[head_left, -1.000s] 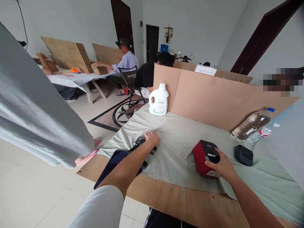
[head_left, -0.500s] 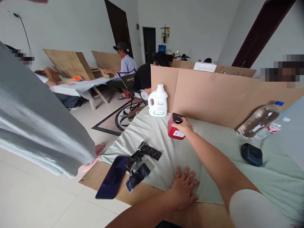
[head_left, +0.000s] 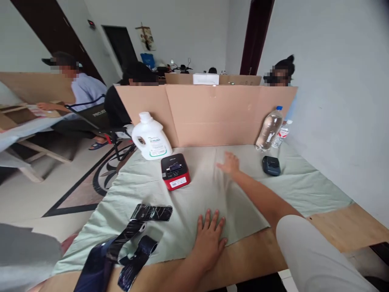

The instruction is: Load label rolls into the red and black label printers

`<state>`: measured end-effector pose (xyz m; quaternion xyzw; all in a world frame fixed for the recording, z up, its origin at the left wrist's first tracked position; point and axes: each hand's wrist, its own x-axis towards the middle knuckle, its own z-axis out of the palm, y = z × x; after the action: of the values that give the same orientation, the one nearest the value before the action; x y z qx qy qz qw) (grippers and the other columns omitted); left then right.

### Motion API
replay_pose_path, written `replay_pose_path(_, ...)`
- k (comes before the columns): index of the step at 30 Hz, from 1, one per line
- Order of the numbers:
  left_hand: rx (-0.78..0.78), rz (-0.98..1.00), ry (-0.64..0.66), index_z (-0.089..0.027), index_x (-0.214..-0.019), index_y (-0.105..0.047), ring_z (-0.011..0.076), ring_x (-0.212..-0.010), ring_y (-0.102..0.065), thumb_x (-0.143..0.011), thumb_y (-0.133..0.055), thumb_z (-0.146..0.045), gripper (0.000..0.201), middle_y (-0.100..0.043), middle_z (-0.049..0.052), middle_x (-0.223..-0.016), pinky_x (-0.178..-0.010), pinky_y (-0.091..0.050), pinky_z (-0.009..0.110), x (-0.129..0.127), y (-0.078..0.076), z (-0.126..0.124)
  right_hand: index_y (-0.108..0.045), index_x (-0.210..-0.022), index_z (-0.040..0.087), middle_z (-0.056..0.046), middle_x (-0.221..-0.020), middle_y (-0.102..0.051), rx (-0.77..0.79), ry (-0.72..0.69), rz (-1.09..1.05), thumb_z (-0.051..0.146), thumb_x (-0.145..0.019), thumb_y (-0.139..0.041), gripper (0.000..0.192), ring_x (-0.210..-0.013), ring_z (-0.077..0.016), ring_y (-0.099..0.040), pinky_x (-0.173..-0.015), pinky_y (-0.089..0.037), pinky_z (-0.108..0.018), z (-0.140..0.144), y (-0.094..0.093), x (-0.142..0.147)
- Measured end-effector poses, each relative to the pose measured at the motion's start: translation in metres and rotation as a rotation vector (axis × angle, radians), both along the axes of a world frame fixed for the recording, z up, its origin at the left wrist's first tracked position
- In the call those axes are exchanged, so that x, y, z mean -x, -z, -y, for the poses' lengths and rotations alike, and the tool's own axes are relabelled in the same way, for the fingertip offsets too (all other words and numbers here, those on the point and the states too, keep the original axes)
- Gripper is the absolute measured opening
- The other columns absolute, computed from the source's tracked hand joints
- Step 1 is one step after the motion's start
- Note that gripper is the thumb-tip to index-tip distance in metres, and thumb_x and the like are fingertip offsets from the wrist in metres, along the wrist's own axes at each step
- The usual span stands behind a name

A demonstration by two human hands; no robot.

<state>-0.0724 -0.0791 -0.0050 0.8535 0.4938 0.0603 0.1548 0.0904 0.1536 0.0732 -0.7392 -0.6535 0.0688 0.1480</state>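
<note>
Red-and-black box [head_left: 175, 172] stands near the white jug [head_left: 154, 140]. Right hand [head_left: 230, 163] has fingers spread; left hand [head_left: 209, 241] lies on cloth [head_left: 184, 231], fingers splayed.

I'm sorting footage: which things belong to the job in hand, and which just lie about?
Likely in the job:
pale green cloth under the left hand
red-and-black box, just released by the right hand

Probably lying about:
white plastic jug
large clear blue-capped plastic bottle
small clear plastic bottle
rounded blue-grey device
glossy black strips
</note>
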Motion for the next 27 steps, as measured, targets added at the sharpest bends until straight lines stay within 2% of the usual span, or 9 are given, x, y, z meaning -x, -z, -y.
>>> replay_pose_path(3, 0.022, 0.028, 0.068, -0.021, -0.144, -0.039, 0.0326, -0.143, -0.019, -0.093, -0.035, -0.049, 0.058, -0.032, 0.009, -0.152, -0.115, -0.012, 0.057, -0.048, -0.01, -0.011, -0.021, -0.147, 0.013, -0.027, -0.152, -0.016, 0.014, 0.367, 0.146, 0.062, -0.072, -0.061, 0.099, -0.138, -0.0448, -0.019, -0.104, -0.018, -0.06, -0.003, 0.008, -0.122)
replay_pose_path(5, 0.005, 0.088, 0.174, -0.019, -0.145, -0.035, 0.0293, -0.144, -0.017, -0.094, -0.033, -0.05, 0.06, -0.03, 0.009, -0.153, -0.117, -0.012, 0.053, -0.093, -0.017, -0.023, -0.014, -0.149, 0.014, -0.03, -0.152, -0.011, 0.108, 0.542, 0.144, 0.064, -0.067, -0.065, 0.109, -0.138, -0.0475, -0.017, -0.102, -0.019, -0.063, 0.001, 0.017, -0.177)
replay_pose_path(10, 0.023, 0.083, 0.365, -0.015, -0.148, -0.027, 0.0304, -0.146, -0.005, -0.092, -0.03, -0.056, 0.07, -0.016, 0.011, -0.157, -0.116, -0.004, 0.054, -0.184, -0.014, -0.043, -0.014, -0.149, 0.015, -0.028, -0.135, -0.038, 0.177, 0.601, 0.012, 0.053, -0.067, -0.067, 0.105, -0.124, -0.0394, -0.043, -0.096, -0.034, -0.049, 0.019, 0.035, -0.223)
replay_pose_path(14, 0.061, 0.051, 0.539, -0.013, -0.15, -0.019, 0.0285, -0.146, 0.0, -0.092, -0.027, -0.061, 0.076, -0.013, 0.009, -0.158, -0.117, 0.0, 0.052, -0.191, -0.005, -0.027, -0.018, -0.147, 0.015, -0.024, -0.127, -0.044, 0.029, 0.583, -0.068, 0.055, -0.07, -0.062, 0.098, -0.12, -0.0393, -0.046, -0.095, -0.036, -0.048, 0.042, 0.027, -0.213)
replay_pose_path(18, 0.088, 0.11, 0.606, -0.01, -0.149, -0.023, 0.0267, -0.146, -0.001, -0.093, -0.032, -0.054, 0.071, -0.019, 0.01, -0.157, -0.117, 0.0, 0.049, -0.178, -0.007, 0.002, -0.017, -0.147, 0.016, -0.021, -0.121, -0.049, -0.103, 0.305, -0.107, 0.056, -0.068, -0.065, 0.1, -0.114, -0.0359, -0.05, -0.095, -0.037, -0.045, 0.082, 0.021, -0.167)
replay_pose_path(20, 0.134, 0.189, 0.668, -0.014, -0.145, -0.034, 0.0264, -0.145, -0.011, -0.093, -0.038, -0.048, 0.062, -0.03, 0.009, -0.153, -0.116, -0.007, 0.048, -0.169, -0.008, 0.013, -0.019, -0.146, 0.016, -0.019, -0.119, -0.051, -0.126, 0.145, -0.124, 0.054, -0.067, -0.067, 0.1, -0.111, -0.034, -0.052, -0.094, -0.038, -0.044, 0.106, 0.026, -0.134)
replay_pose_path(22, 0.222, 0.337, 0.685, -0.02, -0.129, -0.055, 0.0246, -0.134, -0.039, -0.092, -0.043, -0.042, 0.045, -0.054, 0.006, -0.137, -0.111, -0.026, 0.042, -0.155, -0.008, 0.018, -0.022, -0.145, 0.016, -0.019, -0.117, -0.052, -0.124, 0.05, -0.145, 0.053, -0.067, -0.067, 0.097, -0.11, -0.0333, -0.052, -0.094, -0.039, -0.044, 0.129, 0.036, -0.101)
replay_pose_path(24, 0.259, 0.531, 0.474, -0.02, -0.101, -0.068, 0.02, -0.103, -0.062, -0.091, -0.044, -0.037, 0.031, -0.07, 0.005, -0.105, -0.093, -0.044, 0.033, -0.132, -0.007, 0.014, -0.025, -0.144, 0.016, -0.018, -0.117, -0.053, -0.121, 0.015, -0.17, 0.052, -0.067, -0.067, 0.095, -0.111, -0.0331, -0.051, -0.093, -0.039, -0.044, 0.147, 0.046, -0.076)
replay_pose_path(27, 0.076, 0.766, -0.195, -0.016, -0.089, -0.065, 0.0167, -0.079, -0.063, -0.091, -0.039, -0.032, 0.031, -0.069, 0.005, -0.084, -0.077, -0.049, 0.03, -0.093, -0.008, -0.009, -0.026, -0.144, 0.015, -0.018, -0.117, -0.053, -0.128, 0.023, -0.214, 0.052, -0.067, -0.067, 0.094, -0.112, -0.0335, -0.05, -0.094, -0.039, -0.045, 0.163, 0.056, -0.05)
